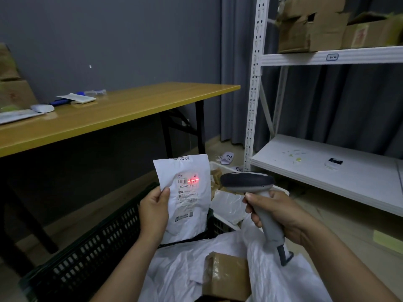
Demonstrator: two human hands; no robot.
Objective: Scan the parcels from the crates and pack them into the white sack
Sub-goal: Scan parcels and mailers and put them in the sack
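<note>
My left hand (153, 211) grips a white mailer parcel (187, 199) by its left edge and holds it upright, label toward me. A red scan line glows on its barcode. My right hand (277, 214) grips the grey handle of a barcode scanner (247, 182), whose dark head points at the label. Below both hands lies the open white sack (187, 271) with a taped cardboard box (226, 275) in it. A black crate (91, 247) stands at the lower left. Behind the parcel, a white crate (226, 205) holds more parcels.
A yellow-topped table (122, 112) with papers, pens and a white mouse stands at the left. A white metal shelving unit (327, 171) stands at the right, with cardboard boxes (314, 27) on its upper shelf. Paper labels lie on the floor near its post.
</note>
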